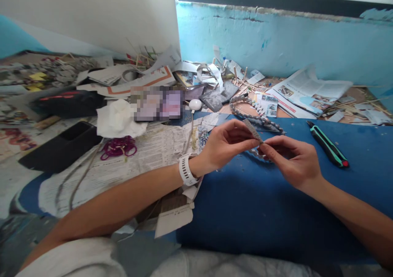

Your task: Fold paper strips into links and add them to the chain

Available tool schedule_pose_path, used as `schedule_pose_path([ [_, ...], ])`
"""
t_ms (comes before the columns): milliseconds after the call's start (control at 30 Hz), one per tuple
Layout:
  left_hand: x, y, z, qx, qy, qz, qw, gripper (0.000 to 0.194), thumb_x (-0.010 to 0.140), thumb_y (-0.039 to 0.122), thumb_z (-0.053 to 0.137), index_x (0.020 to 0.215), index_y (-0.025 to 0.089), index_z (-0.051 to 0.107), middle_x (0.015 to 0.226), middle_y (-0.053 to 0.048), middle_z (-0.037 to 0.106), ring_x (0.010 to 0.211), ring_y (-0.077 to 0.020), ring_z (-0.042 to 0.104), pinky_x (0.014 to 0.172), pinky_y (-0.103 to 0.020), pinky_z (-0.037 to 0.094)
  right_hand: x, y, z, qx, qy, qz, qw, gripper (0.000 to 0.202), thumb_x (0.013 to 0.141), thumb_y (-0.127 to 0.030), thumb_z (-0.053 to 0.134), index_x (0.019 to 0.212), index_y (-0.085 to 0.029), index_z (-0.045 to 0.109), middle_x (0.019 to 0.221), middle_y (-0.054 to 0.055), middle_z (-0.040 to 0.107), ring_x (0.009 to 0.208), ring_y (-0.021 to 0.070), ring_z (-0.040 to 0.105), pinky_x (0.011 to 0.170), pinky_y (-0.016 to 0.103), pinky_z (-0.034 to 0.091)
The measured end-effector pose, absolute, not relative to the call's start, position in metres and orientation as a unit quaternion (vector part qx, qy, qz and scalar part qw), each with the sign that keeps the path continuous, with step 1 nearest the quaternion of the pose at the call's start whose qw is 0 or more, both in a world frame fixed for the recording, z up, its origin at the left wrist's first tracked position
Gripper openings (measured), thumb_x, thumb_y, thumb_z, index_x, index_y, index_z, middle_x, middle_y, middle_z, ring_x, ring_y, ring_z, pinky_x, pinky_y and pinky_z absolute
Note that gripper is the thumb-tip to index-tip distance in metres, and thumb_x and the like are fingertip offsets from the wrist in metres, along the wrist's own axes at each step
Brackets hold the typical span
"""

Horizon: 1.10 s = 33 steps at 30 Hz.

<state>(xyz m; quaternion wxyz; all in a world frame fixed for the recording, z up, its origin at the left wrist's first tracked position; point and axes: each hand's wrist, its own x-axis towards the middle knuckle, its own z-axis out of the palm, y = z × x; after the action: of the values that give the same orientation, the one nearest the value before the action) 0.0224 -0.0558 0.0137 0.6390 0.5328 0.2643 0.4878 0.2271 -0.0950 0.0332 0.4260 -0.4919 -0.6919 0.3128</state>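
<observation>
Between the thumb and fingers of my left hand [225, 145] is a small folded strip of printed paper [252, 131], held tilted over the blue table [233, 211]. My right hand [296, 160] pinches the lower end of that same strip, so the two thumbs nearly meet. Just behind and beneath the fingers lies a zigzag chain [250, 110] that looks woven from folded paper, partly hidden by my hands. To the right of my right hand rests a black and green utility knife [328, 144].
Loose printed sheets [310, 91] and thin sticks lie along the wall. Left of my hands are newspaper [153, 146], a purple cord bundle [118, 147], crumpled white tissue [118, 119], a black case [61, 146] and a white round charger [195, 104] with its cable.
</observation>
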Motion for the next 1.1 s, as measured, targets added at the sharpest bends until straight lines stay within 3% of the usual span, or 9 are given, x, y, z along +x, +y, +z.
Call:
schedule_pose_path([
  [167, 0.019, -0.057, 0.011, 0.551, 0.271, 0.467, 0.636, 0.030, 0.077, 0.021, 0.089, 0.097, 0.015, 0.067, 0.089, -0.005, 0.077, 0.083, -0.0160, 0.077, 0.079, -0.027, 0.064, 0.233, -0.091, 0.036, -0.458, -0.753, 0.300, 0.365, 0.012, 0.091, -0.035, 0.077, 0.093, -0.023, 0.076, 0.081, 0.001, 0.078, 0.066, 0.0171, 0.074, 0.061, 0.027, 0.064],
  [300, 0.018, -0.062, 0.011, 0.596, 0.289, 0.405, 0.630, 0.020, 0.082, 0.024, 0.084, 0.096, 0.013, 0.075, 0.088, -0.007, 0.078, 0.082, -0.0152, 0.075, 0.081, -0.026, 0.062, 0.234, -0.092, 0.033, -0.466, -0.716, 0.289, 0.433, 0.023, 0.087, -0.032, 0.081, 0.108, -0.027, 0.072, 0.096, 0.002, 0.079, 0.083, 0.0200, 0.077, 0.068, 0.029, 0.065],
  [400, 0.017, -0.063, 0.010, 0.592, 0.300, 0.384, 0.642, 0.016, 0.085, 0.024, 0.080, 0.096, 0.013, 0.075, 0.087, -0.007, 0.077, 0.080, -0.0162, 0.075, 0.078, -0.027, 0.062, 0.234, -0.093, 0.029, -0.458, -0.706, 0.263, 0.473, 0.027, 0.087, -0.025, 0.082, 0.111, -0.029, 0.071, 0.096, 0.000, 0.078, 0.084, 0.0191, 0.077, 0.070, 0.030, 0.065],
  [567, 0.015, -0.061, 0.008, 0.568, 0.293, 0.359, 0.680, 0.020, 0.087, 0.029, 0.079, 0.097, 0.014, 0.072, 0.081, -0.006, 0.074, 0.076, -0.0176, 0.076, 0.074, -0.029, 0.065, 0.234, -0.094, 0.026, -0.430, -0.729, 0.257, 0.467, 0.034, 0.088, -0.018, 0.079, 0.119, -0.030, 0.072, 0.099, 0.000, 0.077, 0.083, 0.0170, 0.076, 0.075, 0.031, 0.065],
  [767, 0.015, -0.060, 0.011, 0.615, 0.304, 0.355, 0.635, 0.021, 0.089, 0.030, 0.078, 0.099, 0.011, 0.074, 0.081, -0.006, 0.074, 0.071, -0.0125, 0.070, 0.069, -0.023, 0.059, 0.238, -0.092, 0.024, -0.381, -0.765, 0.186, 0.485, 0.050, 0.082, -0.010, 0.080, 0.127, -0.029, 0.067, 0.099, 0.001, 0.075, 0.085, 0.0180, 0.075, 0.076, 0.030, 0.064],
  [900, 0.015, -0.058, 0.010, 0.599, 0.317, 0.416, 0.606, 0.026, 0.085, 0.030, 0.083, 0.102, 0.012, 0.074, 0.088, -0.006, 0.075, 0.078, -0.0140, 0.073, 0.072, -0.024, 0.061, 0.244, -0.087, 0.026, -0.284, -0.864, 0.076, 0.409, 0.049, 0.081, -0.003, 0.074, 0.124, -0.027, 0.070, 0.104, 0.005, 0.076, 0.080, 0.0181, 0.074, 0.070, 0.030, 0.061],
  [1100, 0.012, -0.054, 0.009, 0.591, 0.302, 0.475, 0.577, 0.034, 0.082, 0.027, 0.087, 0.109, 0.015, 0.070, 0.092, -0.006, 0.077, 0.086, -0.0161, 0.076, 0.079, -0.026, 0.063, 0.252, -0.079, 0.023, -0.233, -0.916, 0.044, 0.322, 0.044, 0.090, -0.005, 0.067, 0.130, -0.022, 0.067, 0.112, 0.010, 0.077, 0.088, 0.0195, 0.077, 0.073, 0.028, 0.060],
])
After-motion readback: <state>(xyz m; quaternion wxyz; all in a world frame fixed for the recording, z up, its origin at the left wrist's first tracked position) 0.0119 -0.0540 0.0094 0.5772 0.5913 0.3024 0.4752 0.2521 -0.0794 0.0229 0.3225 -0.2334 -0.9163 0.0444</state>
